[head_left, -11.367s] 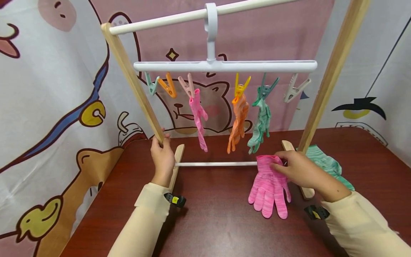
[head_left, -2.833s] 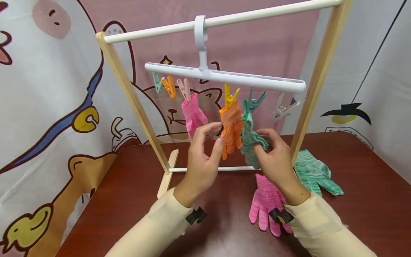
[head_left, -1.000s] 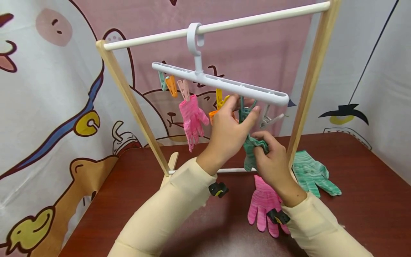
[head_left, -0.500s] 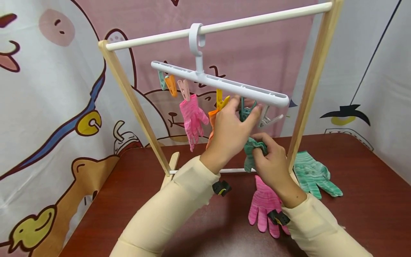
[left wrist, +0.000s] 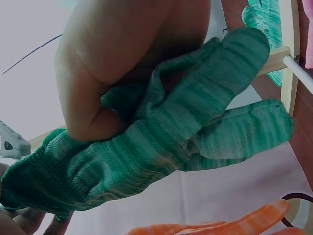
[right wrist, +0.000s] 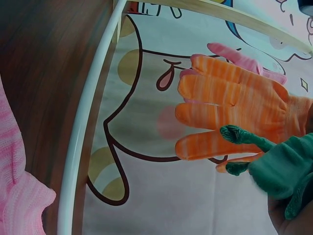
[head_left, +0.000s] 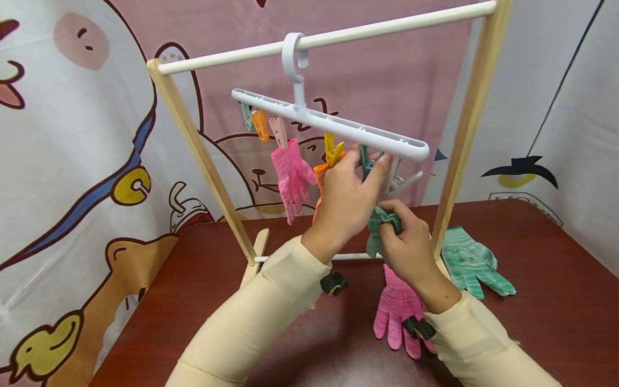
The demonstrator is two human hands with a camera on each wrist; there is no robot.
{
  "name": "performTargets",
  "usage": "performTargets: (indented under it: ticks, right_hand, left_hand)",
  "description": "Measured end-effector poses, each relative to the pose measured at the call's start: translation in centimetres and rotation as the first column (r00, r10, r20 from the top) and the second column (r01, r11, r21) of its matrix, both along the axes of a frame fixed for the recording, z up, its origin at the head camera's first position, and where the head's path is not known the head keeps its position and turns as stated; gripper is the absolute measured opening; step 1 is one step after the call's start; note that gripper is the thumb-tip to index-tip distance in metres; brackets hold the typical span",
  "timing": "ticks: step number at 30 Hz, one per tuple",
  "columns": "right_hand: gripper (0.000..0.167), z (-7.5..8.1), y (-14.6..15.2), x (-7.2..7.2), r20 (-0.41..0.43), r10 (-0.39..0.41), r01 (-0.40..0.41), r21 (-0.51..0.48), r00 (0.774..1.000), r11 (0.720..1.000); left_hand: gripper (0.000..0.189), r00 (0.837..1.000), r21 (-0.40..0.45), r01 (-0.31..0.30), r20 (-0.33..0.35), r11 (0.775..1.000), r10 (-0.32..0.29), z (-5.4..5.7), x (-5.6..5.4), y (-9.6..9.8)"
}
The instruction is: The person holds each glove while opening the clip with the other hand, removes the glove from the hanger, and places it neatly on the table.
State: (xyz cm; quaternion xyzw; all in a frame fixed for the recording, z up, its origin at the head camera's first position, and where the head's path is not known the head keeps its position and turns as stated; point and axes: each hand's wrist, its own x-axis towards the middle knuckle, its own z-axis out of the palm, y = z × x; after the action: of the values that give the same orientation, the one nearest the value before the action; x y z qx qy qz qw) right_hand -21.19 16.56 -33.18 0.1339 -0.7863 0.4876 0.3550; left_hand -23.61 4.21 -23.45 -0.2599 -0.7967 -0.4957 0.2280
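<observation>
In the head view my left hand (head_left: 345,196) is raised under the white hanger (head_left: 333,121), thumb and index finger pinching a dark green clothespin (head_left: 369,165) from either side. My right hand (head_left: 408,242) grips a green striped glove (head_left: 375,236) just below, its fabric bunched between thumb and fingers. The left wrist view shows this glove (left wrist: 146,147) stretched out sideways, its cuff near the left fingertips. An orange glove (right wrist: 225,107) hangs from a yellow clothespin (head_left: 332,150), partly behind my left hand in the head view. Left of it, a pink glove (head_left: 292,174) hangs from a pale pink clothespin (head_left: 278,131).
A wooden rack with a white top bar (head_left: 387,29) carries the hanger. Bare green and orange clothespins (head_left: 260,126) hang at its left, a white clothespin (head_left: 401,181) at its right. On the brown table (head_left: 203,312) lie a pink glove (head_left: 394,312) and a green glove (head_left: 471,263).
Earlier my left hand held the rack post and my right a pink glove, now on the table. Since then both hands moved to the hanging green glove and its clothespin; the hanger has swung askew.
</observation>
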Motion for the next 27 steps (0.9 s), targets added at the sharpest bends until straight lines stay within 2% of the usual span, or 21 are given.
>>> performTargets:
  ticks: [8, 14, 18, 23, 27]
  right_hand:
    - [0.028, 0.06, -0.08, 0.04, -0.014, -0.008, 0.008, 0.011, 1.0, 1.0]
    - [0.029, -0.09, -0.12, 0.03, -0.003, -0.005, 0.006, 0.022, 1.0, 1.0]
    - [0.027, -0.22, -0.18, -0.05, 0.002, 0.009, -0.009, 0.033, 1.0, 0.999]
    - [0.025, -0.3, -0.14, -0.13, 0.013, 0.036, -0.037, 0.046, 0.999, 0.998]
    - [0.027, -0.38, -0.06, -0.31, 0.007, 0.052, -0.052, 0.064, 0.999, 0.997]
  left_hand:
    - [0.027, 0.999, 0.027, 0.01, -0.048, 1.0, -0.009, -0.06, 0.18, -0.02]
    - [0.03, 0.997, 0.013, -0.03, -0.069, 0.999, 0.031, -0.09, 0.11, -0.03]
    - [0.028, 0.996, 0.01, -0.032, -0.085, 0.999, 0.032, 0.04, 0.05, 0.1]
    - [0.029, 0.999, -0.008, -0.019, -0.036, 1.0, 0.019, 0.18, 0.23, 0.18]
    - [0.031, 1.0, 0.013, 0.022, -0.008, 1.0, -0.022, 0.21, 0.35, 0.1]
